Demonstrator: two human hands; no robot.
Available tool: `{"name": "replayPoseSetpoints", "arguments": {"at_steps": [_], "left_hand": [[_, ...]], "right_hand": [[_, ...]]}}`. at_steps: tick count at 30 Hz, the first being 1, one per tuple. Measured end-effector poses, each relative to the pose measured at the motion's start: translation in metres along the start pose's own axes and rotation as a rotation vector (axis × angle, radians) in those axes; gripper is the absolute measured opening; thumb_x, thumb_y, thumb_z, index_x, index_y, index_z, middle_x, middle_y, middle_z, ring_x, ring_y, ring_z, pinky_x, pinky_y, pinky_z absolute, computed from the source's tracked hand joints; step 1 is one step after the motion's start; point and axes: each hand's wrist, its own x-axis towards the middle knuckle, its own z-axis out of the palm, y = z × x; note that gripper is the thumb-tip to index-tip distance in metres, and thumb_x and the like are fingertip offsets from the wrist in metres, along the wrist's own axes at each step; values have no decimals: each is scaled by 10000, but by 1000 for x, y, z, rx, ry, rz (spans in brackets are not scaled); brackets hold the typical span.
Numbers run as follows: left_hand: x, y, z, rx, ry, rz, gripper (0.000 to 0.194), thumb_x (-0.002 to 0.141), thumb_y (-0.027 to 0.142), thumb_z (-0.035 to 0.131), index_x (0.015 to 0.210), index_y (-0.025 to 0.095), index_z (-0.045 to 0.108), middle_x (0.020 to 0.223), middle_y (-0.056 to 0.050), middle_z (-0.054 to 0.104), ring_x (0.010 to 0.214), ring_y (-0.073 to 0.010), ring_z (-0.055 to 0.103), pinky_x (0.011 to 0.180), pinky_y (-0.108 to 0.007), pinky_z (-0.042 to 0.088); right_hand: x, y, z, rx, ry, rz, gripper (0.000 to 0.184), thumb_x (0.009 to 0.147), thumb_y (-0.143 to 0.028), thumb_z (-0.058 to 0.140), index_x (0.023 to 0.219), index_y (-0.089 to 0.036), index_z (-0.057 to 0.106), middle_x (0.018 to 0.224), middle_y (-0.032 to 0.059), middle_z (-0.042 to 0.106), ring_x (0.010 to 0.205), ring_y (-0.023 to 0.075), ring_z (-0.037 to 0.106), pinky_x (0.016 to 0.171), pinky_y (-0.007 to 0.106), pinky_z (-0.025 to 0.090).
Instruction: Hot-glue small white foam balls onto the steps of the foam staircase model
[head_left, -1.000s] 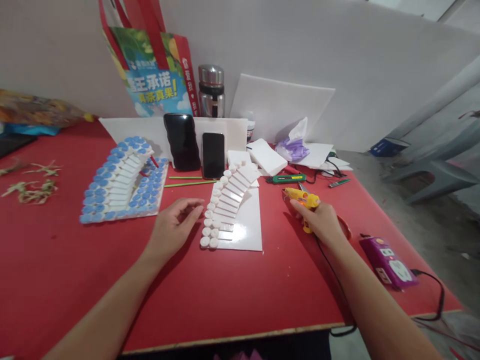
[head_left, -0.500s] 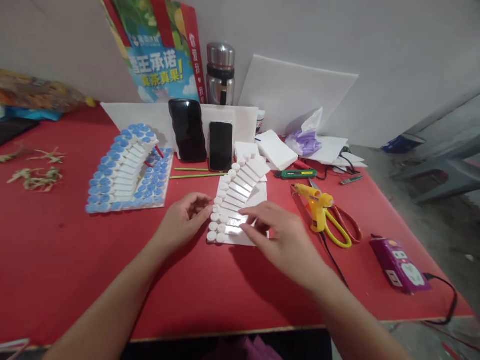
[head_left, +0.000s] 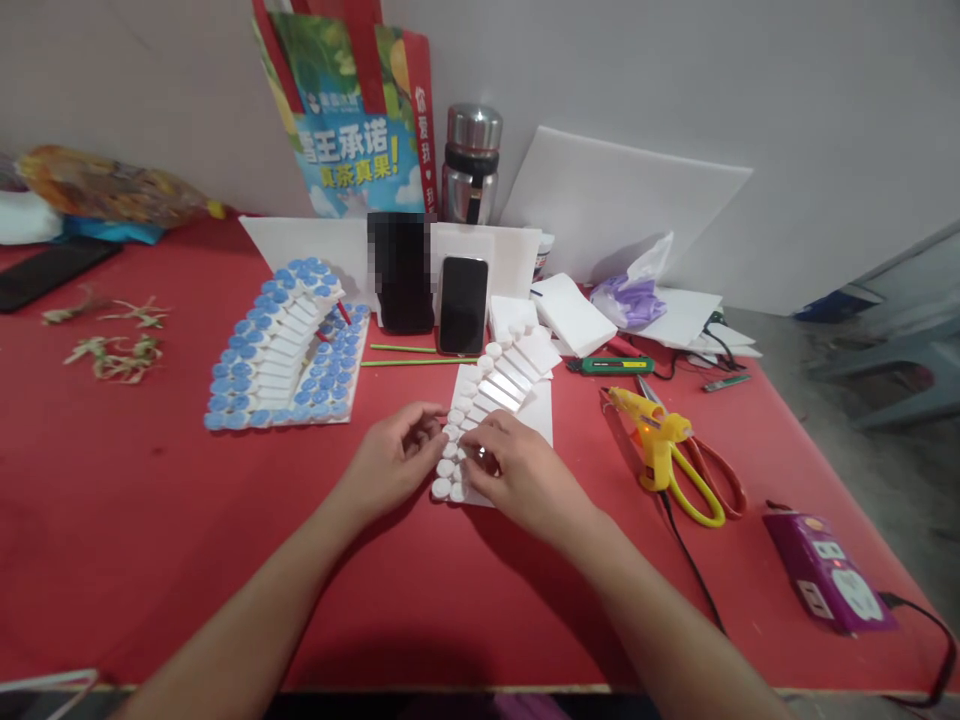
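Note:
A small model of white round discs point(head_left: 442, 489) and pale flat strips stands on a white board point(head_left: 541, 408) in front of me. My left hand point(head_left: 401, 455) rests at its left edge, fingers loosely curved and the thumb apart, touching the outer discs. From the other side, my right hand point(head_left: 517, 470) bends its thumb and index finger around a disc in the inner row, partly hidden by the fingers. A yellow hot glue gun point(head_left: 656, 440), its orange light lit, lies to the right on scissors point(head_left: 697, 485) with yellow and red handles.
A similar model with blue discs point(head_left: 240, 385) stands at left. Two phones point(head_left: 463, 305) lean at the back, with green sticks point(head_left: 420, 362) before them. A green utility knife point(head_left: 609, 366) lies behind the glue gun; a purple power strip point(head_left: 829, 575) sits near the right edge.
My right hand has let go of the glue gun, leaving it on the scissors, and moved left to the white discs. My left hand has stayed at the model's left edge. The view has shifted.

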Motion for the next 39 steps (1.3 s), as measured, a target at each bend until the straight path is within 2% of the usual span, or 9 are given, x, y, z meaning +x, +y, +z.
{"name": "replayPoseSetpoints", "arguments": {"at_steps": [12,18,23,30,39], "left_hand": [[-1,7,0,-4,-21,-5,378,914,401,630,1197,153,658,931,-50,710,786,-186,646,692,-299,521],[-1,6,-1,10,-23,-6,376,926,407,624,1211,163,655,913,-37,701,766,-179,635,677,-292,515],[1,6,-2,27,-40,-16,377,930,413,619,1211,164,656,939,-48,707,785,-187,639,694,-302,517],[1,7,-3,9,-40,-6,384,922,403,606,1218,164,652,963,-64,710,836,-205,663,715,-311,534],[1,8,-4,17,-58,-3,395,903,381,601,1220,149,644,944,-61,712,814,-203,659,711,-313,532]], "right_hand": [[8,-3,-3,-97,-109,80,96,931,-123,655,1019,-161,656,1011,44,584,809,174,591,733,316,440],[6,0,-5,-46,-102,63,96,953,-129,655,1044,-157,665,1050,57,603,818,169,588,738,311,445],[7,2,-6,9,-91,44,94,967,-105,654,1038,-165,668,1074,69,630,911,190,605,786,311,462],[-3,0,-15,23,-60,49,196,925,-45,647,1066,-182,643,1072,55,629,839,165,609,753,298,458],[6,-5,-9,-49,-82,45,115,963,-103,630,1051,-162,674,1037,62,629,837,177,598,741,304,441]]}}
